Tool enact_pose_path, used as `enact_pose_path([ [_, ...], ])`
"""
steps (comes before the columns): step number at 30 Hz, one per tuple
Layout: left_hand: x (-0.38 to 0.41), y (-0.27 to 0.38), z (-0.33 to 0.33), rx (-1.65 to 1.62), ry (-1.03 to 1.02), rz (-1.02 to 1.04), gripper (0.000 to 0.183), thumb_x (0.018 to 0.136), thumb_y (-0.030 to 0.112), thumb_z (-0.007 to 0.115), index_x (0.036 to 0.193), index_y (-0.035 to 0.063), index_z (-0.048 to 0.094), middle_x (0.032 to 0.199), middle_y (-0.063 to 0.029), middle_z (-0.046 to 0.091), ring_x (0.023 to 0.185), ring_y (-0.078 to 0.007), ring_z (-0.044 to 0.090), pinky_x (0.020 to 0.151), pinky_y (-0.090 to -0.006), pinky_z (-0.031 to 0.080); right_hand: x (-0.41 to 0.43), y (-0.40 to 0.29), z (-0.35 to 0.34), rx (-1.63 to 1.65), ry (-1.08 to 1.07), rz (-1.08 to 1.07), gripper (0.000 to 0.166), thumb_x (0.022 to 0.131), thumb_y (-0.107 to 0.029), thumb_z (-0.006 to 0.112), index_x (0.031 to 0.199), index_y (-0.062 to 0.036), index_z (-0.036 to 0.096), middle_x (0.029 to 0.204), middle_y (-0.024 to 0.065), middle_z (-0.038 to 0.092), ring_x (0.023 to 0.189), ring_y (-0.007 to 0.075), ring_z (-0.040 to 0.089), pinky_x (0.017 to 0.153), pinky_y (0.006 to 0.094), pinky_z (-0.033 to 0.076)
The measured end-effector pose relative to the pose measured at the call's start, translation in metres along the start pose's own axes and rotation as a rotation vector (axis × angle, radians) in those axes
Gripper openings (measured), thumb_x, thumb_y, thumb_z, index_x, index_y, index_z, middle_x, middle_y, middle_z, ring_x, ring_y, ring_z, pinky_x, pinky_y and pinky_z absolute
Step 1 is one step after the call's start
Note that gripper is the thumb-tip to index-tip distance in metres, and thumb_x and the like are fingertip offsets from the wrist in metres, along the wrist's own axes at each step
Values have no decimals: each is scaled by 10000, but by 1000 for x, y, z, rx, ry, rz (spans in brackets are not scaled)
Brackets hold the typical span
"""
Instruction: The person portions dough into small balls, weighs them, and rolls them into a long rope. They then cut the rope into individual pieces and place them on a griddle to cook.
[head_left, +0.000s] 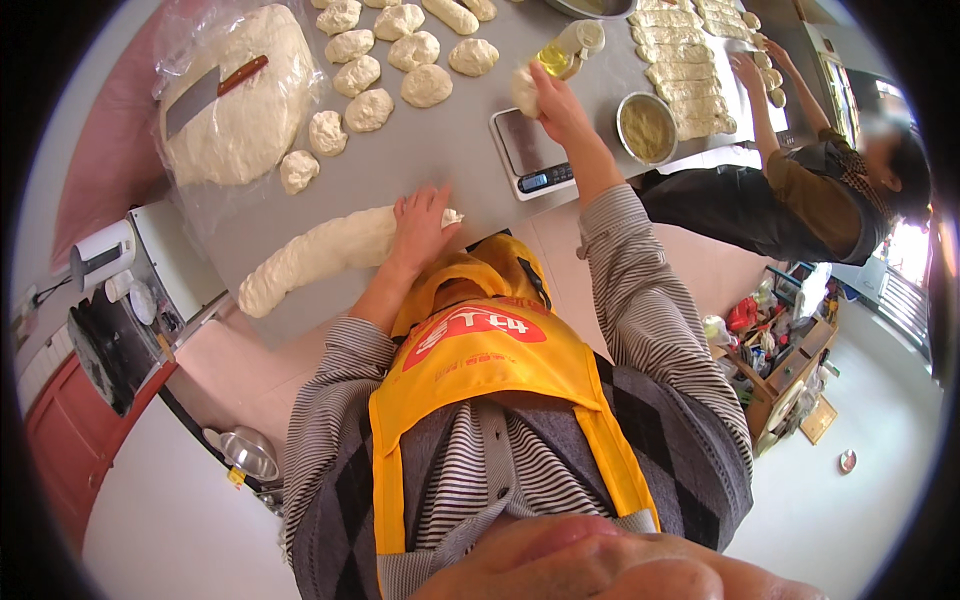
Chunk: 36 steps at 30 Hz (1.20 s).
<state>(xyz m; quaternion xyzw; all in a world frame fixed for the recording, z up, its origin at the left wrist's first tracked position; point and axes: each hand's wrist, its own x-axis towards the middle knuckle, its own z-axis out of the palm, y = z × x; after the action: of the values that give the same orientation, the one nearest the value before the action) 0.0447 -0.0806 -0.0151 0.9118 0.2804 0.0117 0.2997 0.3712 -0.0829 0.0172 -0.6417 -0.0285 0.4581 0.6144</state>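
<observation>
My left hand (421, 229) rests with spread fingers on the right end of a long dough log (322, 251), which lies along the table's near edge. In my right hand (559, 109) is a lump of dough (526, 91), raised over the far side of a digital kitchen scale (531, 154). The scale's display is lit. Just past that hand stands a clear bottle of yellow oil (570, 51). Several dough pieces (426, 86) sit in rows on the steel table (420, 161), left of the scale.
At the far left a cleaver (196, 97) lies on a big dough mass (247, 142) under plastic film. Right of the scale is a metal bowl of yellowish paste (646, 129). Flattened dough strips (686, 75) lie beyond it. A co-worker (795, 187) reaches over the table's right end.
</observation>
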Motion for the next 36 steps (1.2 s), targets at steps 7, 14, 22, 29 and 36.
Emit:
enact_pose_path([
  [7,-8,11,-19,56,-19,12,867,714,357,833,1438,107,427,1356,-109,505,1329,-316,426,1093,-636,258,106,-15,54,-1453,377,-621,479,911,-277,630,1276,25,559,1339,215,539,1243,407,502,976,461,486],
  [14,-37,5,-32,284,-52,-41,833,649,300,861,1352,68,479,1315,-104,531,1286,-314,460,1082,-561,324,57,-8,74,-1318,287,-1059,333,856,-141,662,1142,11,588,1257,260,540,1158,455,518,910,539,500],
  [22,4,3,-45,-305,21,-108,351,721,224,795,1026,93,682,976,-145,695,940,-361,648,785,-415,535,-131,121,73,-925,-450,-325,380,933,-361,652,1105,-22,649,1067,258,675,967,446,642,815,489,520],
  [29,13,-18,-47,-241,230,185,359,717,242,806,1034,121,690,961,-146,714,874,-388,667,762,-452,535,-147,88,74,-1009,-421,-669,276,913,-322,673,967,-51,681,886,199,690,773,432,650,672,457,528],
  [36,23,3,-40,-222,-61,-41,330,711,294,809,955,94,711,889,-168,720,851,-369,683,744,-459,540,-158,85,80,-813,-2,-679,307,884,-338,704,1027,-67,694,931,175,699,830,364,688,742,423,554],
])
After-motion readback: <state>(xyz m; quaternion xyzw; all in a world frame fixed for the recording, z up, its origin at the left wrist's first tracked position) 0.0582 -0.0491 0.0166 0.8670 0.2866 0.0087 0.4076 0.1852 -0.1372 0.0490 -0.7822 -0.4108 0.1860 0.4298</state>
